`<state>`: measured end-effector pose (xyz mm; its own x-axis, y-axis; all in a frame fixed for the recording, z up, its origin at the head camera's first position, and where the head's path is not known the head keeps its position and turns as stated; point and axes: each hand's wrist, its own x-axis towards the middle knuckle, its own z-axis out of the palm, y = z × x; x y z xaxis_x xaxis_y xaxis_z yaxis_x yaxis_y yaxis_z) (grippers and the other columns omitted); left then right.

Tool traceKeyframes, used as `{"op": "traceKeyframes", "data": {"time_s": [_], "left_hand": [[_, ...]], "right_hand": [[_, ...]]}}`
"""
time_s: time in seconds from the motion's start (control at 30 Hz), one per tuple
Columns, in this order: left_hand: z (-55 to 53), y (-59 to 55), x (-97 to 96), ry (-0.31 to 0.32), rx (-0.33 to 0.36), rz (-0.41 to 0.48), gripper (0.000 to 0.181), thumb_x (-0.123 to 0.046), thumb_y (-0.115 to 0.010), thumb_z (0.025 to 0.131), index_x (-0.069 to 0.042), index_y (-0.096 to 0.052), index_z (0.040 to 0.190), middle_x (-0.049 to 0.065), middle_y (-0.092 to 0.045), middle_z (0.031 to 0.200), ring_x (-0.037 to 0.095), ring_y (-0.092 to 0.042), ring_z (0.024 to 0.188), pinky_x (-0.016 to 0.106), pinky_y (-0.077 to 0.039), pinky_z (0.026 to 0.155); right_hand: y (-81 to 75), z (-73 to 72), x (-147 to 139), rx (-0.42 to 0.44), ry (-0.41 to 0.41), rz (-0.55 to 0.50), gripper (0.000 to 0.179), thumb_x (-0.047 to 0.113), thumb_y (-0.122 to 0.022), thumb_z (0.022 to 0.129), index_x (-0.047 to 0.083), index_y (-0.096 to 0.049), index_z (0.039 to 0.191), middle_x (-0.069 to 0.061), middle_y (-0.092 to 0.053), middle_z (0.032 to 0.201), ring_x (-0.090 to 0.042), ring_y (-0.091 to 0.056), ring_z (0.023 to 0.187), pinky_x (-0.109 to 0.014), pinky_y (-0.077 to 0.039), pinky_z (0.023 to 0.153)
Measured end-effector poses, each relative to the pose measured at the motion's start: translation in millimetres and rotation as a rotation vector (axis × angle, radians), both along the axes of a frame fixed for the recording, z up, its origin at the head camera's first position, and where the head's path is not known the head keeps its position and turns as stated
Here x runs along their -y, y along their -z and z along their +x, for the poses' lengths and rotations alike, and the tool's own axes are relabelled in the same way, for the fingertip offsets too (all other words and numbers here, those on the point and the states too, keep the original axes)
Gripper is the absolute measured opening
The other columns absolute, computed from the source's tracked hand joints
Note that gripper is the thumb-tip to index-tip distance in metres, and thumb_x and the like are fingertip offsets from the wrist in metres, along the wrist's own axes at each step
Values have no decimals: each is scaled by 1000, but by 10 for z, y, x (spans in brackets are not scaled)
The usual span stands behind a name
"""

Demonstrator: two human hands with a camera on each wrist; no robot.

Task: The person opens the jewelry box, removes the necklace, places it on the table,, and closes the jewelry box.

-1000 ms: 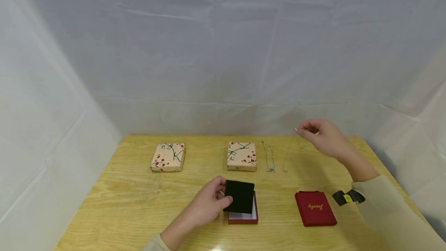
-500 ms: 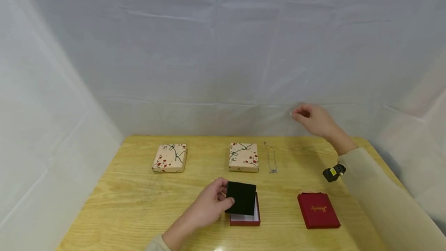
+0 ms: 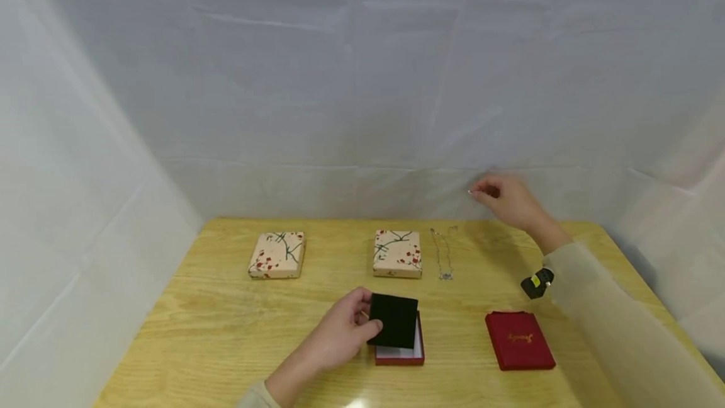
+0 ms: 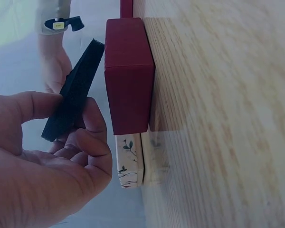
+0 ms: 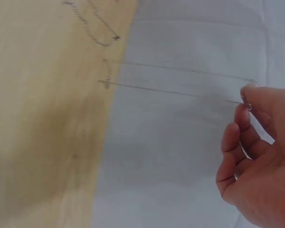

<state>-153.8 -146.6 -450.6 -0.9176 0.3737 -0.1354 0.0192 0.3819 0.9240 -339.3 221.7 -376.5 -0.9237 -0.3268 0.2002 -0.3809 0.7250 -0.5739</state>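
Observation:
My left hand [image 3: 340,334] pinches a thin black pad [image 3: 395,320] between thumb and fingers. The pad is tilted over a small red box base [image 3: 399,361] with a white interior, covering much of it in the head view. Up at the back right, my right hand [image 3: 506,199] pinches the end of a fine silver necklace [image 5: 106,84] with thumb and index finger. In the right wrist view, its two strands run from the fingertips down toward the table's far edge. A second silver necklace [image 3: 446,276] with a pendant lies on the table.
A red lid [image 3: 520,340] with gold lettering lies at right on the wooden table [image 3: 204,326]. Toward the back sit two flower-patterned boxes, one at left [image 3: 277,255] and one at the centre [image 3: 398,254]. White sheeting [image 3: 362,80] surrounds the table.
My right hand has risen and shifted slightly left, and the hanging necklace's lower end has moved back toward the table's far edge. My left hand keeps the black pad over the box base.

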Motion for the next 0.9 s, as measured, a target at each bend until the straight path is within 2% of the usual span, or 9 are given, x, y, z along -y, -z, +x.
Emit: {"op": "traceKeyframes", "data": {"time_s": [0.23,0.53,0.9], "left_hand": [[-12,7,9,-4,7,6,52,-17,-71,100,5,-51,142,15,-62,126,24,-59,105,45,-54,88],[-14,-1,18,-1,4,9,51,-15,-71,99,7,-51,141,15,-62,124,24,-59,104,46,-54,88],[-19,-3,11,-6,6,10,51,-15,-71,99,6,-51,141,16,-62,125,24,-59,102,44,-55,85]], "right_hand": [[223,96,-31,114,-41,27,22,18,-64,108,1,-74,116,-13,-71,111,-26,-60,97,-42,-50,84],[404,198,-29,245,-93,44,25,20,-64,108,-2,-73,115,-12,-71,109,-25,-60,97,-40,-50,82],[608,309,-10,339,-170,57,18,9,-63,104,-3,-75,111,-14,-75,109,-19,-59,91,-36,-51,80]]}}
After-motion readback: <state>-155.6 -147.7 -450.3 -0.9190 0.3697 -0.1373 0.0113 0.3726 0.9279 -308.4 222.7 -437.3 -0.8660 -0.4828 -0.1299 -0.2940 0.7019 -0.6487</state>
